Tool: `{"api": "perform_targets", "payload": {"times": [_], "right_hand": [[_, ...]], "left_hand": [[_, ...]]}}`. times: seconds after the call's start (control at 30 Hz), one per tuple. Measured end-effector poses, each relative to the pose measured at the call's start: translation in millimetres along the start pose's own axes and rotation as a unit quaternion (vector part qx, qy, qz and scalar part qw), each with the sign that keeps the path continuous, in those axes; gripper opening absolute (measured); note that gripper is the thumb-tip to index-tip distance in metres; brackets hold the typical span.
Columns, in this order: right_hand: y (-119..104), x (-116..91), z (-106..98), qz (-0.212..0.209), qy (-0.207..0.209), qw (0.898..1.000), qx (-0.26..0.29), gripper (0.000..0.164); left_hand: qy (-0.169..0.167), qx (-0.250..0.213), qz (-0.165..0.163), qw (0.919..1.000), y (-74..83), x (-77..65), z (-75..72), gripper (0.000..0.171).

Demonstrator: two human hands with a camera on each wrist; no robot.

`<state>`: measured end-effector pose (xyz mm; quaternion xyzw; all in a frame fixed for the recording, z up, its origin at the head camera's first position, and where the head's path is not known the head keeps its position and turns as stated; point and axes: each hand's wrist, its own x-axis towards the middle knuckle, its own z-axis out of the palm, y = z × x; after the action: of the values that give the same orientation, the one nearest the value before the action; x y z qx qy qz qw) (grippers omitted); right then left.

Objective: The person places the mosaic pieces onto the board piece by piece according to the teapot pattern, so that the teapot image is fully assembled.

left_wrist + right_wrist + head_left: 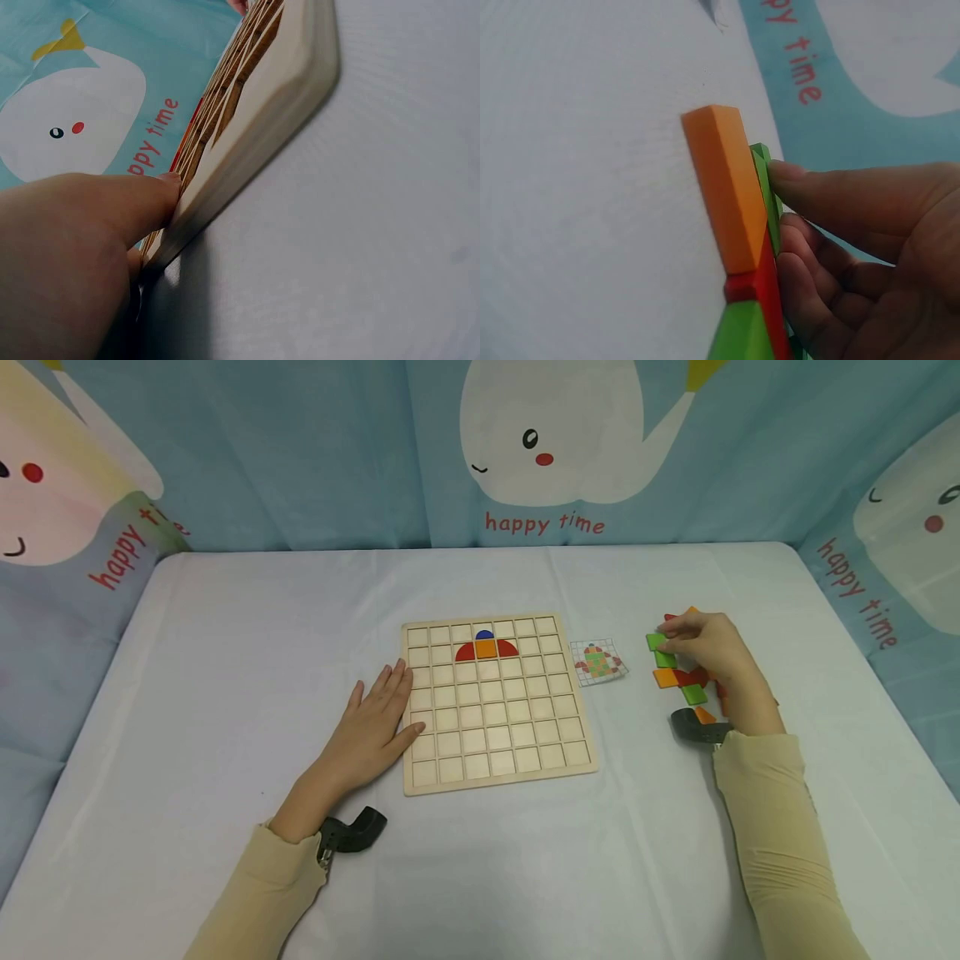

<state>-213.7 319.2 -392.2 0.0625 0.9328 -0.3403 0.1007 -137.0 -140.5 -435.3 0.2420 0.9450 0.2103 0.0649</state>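
Note:
My left hand (367, 735) rests with fingers extended along the left edge of a wooden grid board (483, 786). Its thumb (150, 201) lies over the board's rim in the left wrist view. Near the board's top sit an orange square (486, 648), a blue half-round piece (484, 635) above it, and a red curved piece (465, 652) and another (507, 648) at its sides. Over the pile at right, my right hand (708, 647) pinches a green tile (656, 642) between thumb and curled fingers. Another green tile (665, 660) lies beside it; the hand hides part of the pile.
A small paper card (600, 662) with a coloured grid picture lies right of the board. Orange (664, 678), red (691, 678) and green (693, 694) pieces lie below the right hand. A white cloth (262, 610) covers the table; a blue printed curtain (300, 452) hangs behind.

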Motion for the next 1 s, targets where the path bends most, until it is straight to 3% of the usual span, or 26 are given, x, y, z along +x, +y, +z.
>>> {"api": "perform_targets", "payload": {"times": [0.67,1.0], "right_hand": [[1.0,1.3,2.0,-0.032,0.009,0.999,0.005,0.028],[3.8,-0.3,-1.7,-0.014,-0.004,1.000,-0.004,0.030]], "left_hand": [[0.001,-0.001,0.000,1.0000,-0.6,-0.8,0.8,0.072],[-0.002,-0.002,0.002,1.0000,-0.1,0.6,0.2,0.072]]}}
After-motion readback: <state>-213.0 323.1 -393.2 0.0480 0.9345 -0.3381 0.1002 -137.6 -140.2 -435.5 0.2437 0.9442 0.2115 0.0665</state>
